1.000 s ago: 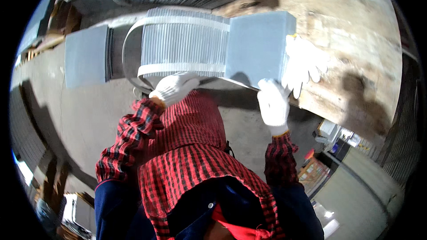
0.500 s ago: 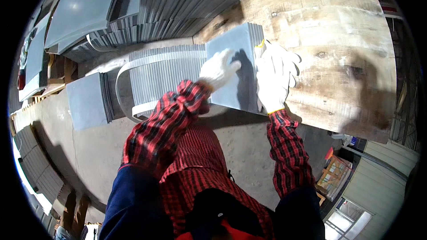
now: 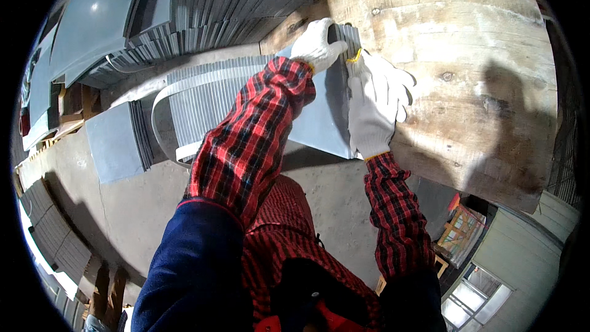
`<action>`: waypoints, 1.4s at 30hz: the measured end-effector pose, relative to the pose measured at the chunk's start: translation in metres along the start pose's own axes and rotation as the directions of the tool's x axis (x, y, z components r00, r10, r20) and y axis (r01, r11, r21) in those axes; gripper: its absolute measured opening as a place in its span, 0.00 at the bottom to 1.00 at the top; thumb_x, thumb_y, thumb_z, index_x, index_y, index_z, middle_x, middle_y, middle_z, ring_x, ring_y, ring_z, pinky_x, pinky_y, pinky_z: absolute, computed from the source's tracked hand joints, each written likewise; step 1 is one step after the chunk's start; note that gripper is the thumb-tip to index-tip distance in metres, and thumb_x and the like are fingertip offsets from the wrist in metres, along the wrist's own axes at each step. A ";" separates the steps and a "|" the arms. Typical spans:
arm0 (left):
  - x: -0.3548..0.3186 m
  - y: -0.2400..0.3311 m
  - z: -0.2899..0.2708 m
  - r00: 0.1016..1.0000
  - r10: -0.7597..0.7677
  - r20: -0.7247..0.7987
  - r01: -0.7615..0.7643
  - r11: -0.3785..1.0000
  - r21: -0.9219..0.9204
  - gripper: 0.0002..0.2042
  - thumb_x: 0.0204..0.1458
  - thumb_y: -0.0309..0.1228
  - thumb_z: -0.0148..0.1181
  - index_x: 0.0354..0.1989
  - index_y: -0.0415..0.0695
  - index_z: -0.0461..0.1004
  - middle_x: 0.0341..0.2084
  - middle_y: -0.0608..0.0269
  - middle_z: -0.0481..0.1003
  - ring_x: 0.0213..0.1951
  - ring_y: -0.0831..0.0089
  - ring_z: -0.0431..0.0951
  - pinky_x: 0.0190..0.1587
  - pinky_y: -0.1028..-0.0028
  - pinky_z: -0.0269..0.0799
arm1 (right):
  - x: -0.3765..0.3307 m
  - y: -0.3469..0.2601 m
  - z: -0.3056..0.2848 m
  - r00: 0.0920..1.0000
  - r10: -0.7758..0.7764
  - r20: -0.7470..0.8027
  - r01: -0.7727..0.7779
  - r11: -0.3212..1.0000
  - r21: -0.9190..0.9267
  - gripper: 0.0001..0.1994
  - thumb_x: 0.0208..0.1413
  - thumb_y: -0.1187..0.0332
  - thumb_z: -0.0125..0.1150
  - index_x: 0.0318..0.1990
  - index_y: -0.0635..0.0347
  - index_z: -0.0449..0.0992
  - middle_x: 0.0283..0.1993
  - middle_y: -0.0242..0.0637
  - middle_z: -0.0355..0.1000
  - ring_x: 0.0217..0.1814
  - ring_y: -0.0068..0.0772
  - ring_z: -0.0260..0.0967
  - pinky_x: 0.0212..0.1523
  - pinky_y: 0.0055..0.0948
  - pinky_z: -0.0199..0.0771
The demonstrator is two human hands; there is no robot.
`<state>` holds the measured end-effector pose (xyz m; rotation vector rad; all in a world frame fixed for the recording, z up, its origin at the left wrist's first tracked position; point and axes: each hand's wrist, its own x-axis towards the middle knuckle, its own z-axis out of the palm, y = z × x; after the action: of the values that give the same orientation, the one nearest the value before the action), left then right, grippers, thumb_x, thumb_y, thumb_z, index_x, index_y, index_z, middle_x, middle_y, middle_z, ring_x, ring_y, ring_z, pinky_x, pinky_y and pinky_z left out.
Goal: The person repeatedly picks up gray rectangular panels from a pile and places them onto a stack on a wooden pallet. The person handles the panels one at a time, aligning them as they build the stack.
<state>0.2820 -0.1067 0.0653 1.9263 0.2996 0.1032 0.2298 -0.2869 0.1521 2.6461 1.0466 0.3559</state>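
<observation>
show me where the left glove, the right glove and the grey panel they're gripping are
left glove [image 3: 314,45], head view, back of the hand.
right glove [image 3: 372,110], head view, back of the hand.
grey panel [image 3: 324,124], head view, flat face between the forearms.

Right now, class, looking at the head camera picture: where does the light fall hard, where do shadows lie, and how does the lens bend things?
Head view: hard sunlight bleaches the wooden board and the white-gloved right hand; a dark shadow lies on the board's right part; the left hand grips the grey slat stack, whose straight edges bow; a black fisheye rim frames everything.
</observation>
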 end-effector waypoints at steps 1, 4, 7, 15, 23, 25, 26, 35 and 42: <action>0.000 0.000 -0.001 1.000 -0.007 0.008 0.007 1.000 0.008 0.37 0.53 0.50 0.60 0.68 0.41 0.60 0.64 0.43 0.63 0.64 0.49 0.66 0.65 0.60 0.64 | 0.001 -0.001 -0.004 0.999 -0.011 0.035 0.011 1.000 0.003 0.12 0.57 0.67 0.53 0.49 0.53 0.73 0.54 0.41 0.68 0.60 0.50 0.61 0.59 0.53 0.59; 0.004 -0.003 0.001 1.000 0.017 0.017 -0.018 0.999 0.033 0.38 0.53 0.51 0.61 0.67 0.41 0.60 0.64 0.43 0.63 0.64 0.49 0.66 0.65 0.60 0.64 | -0.004 0.001 0.003 0.999 -0.008 -0.034 0.010 0.999 0.042 0.13 0.55 0.67 0.55 0.49 0.53 0.72 0.53 0.40 0.68 0.60 0.51 0.61 0.59 0.54 0.59; 0.003 -0.003 0.000 1.000 -0.005 0.016 0.004 0.999 0.047 0.38 0.53 0.51 0.60 0.68 0.41 0.59 0.64 0.43 0.63 0.64 0.49 0.66 0.65 0.61 0.65 | -0.002 0.000 0.000 1.000 0.001 0.019 -0.002 0.998 0.058 0.14 0.56 0.66 0.54 0.50 0.53 0.72 0.55 0.42 0.67 0.61 0.52 0.60 0.60 0.54 0.59; -0.003 0.000 -0.017 0.990 -0.121 0.077 0.129 0.987 -0.100 0.35 0.52 0.48 0.63 0.65 0.44 0.63 0.59 0.43 0.67 0.58 0.52 0.72 0.59 0.60 0.70 | -0.003 0.002 0.008 0.999 -0.006 0.031 0.006 1.000 0.029 0.16 0.55 0.68 0.55 0.52 0.55 0.73 0.55 0.47 0.68 0.62 0.53 0.62 0.61 0.55 0.59; -0.028 -0.043 -0.068 0.998 -0.039 0.054 0.044 0.995 -0.094 0.38 0.55 0.49 0.60 0.71 0.47 0.55 0.65 0.43 0.63 0.66 0.50 0.64 0.67 0.60 0.60 | -0.008 0.009 0.023 0.980 -0.102 -0.173 0.115 0.991 0.067 0.17 0.54 0.70 0.57 0.52 0.58 0.75 0.57 0.47 0.70 0.63 0.53 0.63 0.65 0.54 0.57; -0.038 -0.047 -0.074 0.996 -0.083 0.046 0.089 0.986 -0.142 0.34 0.58 0.43 0.59 0.71 0.48 0.55 0.62 0.44 0.67 0.65 0.51 0.66 0.65 0.61 0.61 | -0.010 0.013 0.024 0.973 -0.135 -0.187 0.138 0.990 0.000 0.18 0.53 0.71 0.58 0.53 0.58 0.75 0.57 0.43 0.71 0.63 0.50 0.63 0.66 0.53 0.56; -0.042 -0.048 -0.077 0.994 -0.092 0.057 0.100 0.980 -0.172 0.34 0.58 0.43 0.59 0.71 0.49 0.55 0.62 0.44 0.67 0.65 0.50 0.66 0.65 0.61 0.61 | -0.010 0.011 0.024 0.986 -0.036 -0.162 0.055 0.992 0.111 0.18 0.54 0.71 0.57 0.54 0.58 0.75 0.58 0.43 0.70 0.64 0.50 0.62 0.66 0.53 0.56; -0.045 -0.041 -0.076 0.998 -0.012 0.054 0.025 0.971 -0.237 0.35 0.59 0.45 0.56 0.72 0.45 0.52 0.63 0.41 0.65 0.64 0.49 0.67 0.66 0.61 0.61 | 0.002 -0.087 -0.011 0.882 0.248 0.401 -0.459 0.645 0.611 0.30 0.57 0.50 0.59 0.62 0.60 0.71 0.62 0.55 0.69 0.63 0.54 0.68 0.63 0.45 0.66; -0.119 -0.102 -0.079 0.994 -0.075 0.082 0.090 0.977 -0.192 0.32 0.63 0.52 0.49 0.70 0.44 0.59 0.63 0.43 0.67 0.63 0.49 0.68 0.65 0.61 0.62 | 0.023 -0.079 0.042 0.799 0.099 0.594 -0.491 0.678 0.547 0.25 0.51 0.53 0.65 0.35 0.76 0.78 0.34 0.68 0.74 0.44 0.64 0.75 0.41 0.48 0.74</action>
<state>0.1344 -0.0306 0.0085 1.7158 0.3081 0.0055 0.2102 -0.2222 0.0892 3.2550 0.5891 -0.8519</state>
